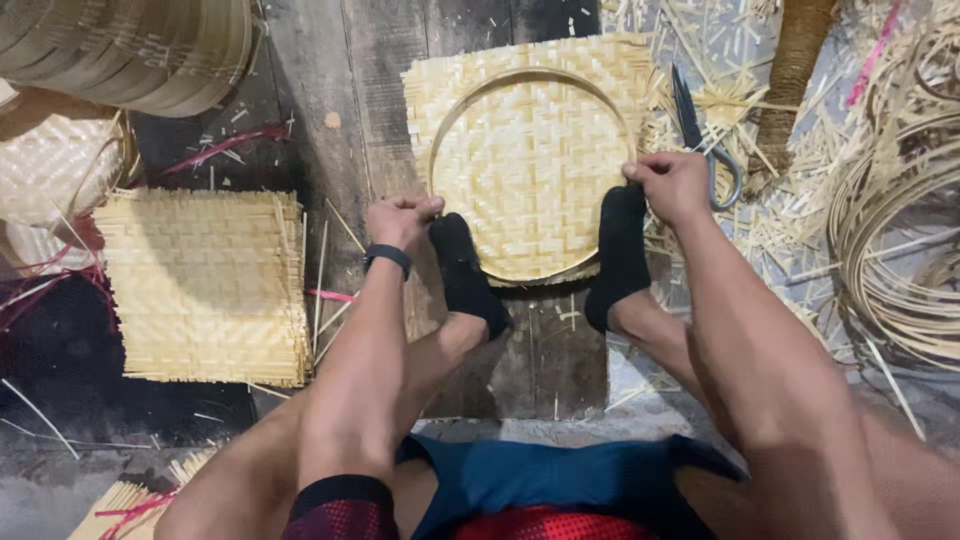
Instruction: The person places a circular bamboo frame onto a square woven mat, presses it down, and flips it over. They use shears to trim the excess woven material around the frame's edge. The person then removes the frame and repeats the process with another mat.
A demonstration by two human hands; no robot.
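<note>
On the dark wooden floor point(380, 90) in the head view, a square woven mat point(530, 140) lies flat with a thin round hoop point(470, 105) pressed onto it. The near edge of the hoop is hidden behind two feet in black socks point(465, 275), which stand on the mat's edge. The left hand point(400, 220) is curled into a tight fist at the hoop's left side, and the right hand point(675, 185) is curled tight at its right side. You cannot see what the fingers pinch, since they are tucked under; they seem to grip the rim where the hoop meets the mat. The mat is pale yellow, made of flat strips crossing over and under, with loose ends sticking out at the sides. A pair of scissors point(705, 140) lies just beside the right hand, partly hidden by it. A stack of more woven mats point(205, 285) sits to the left, well apart. Coiled strips point(890, 230) at the right are cut off by the picture's edge, and so is a basket point(130, 45) at the top left.
</note>
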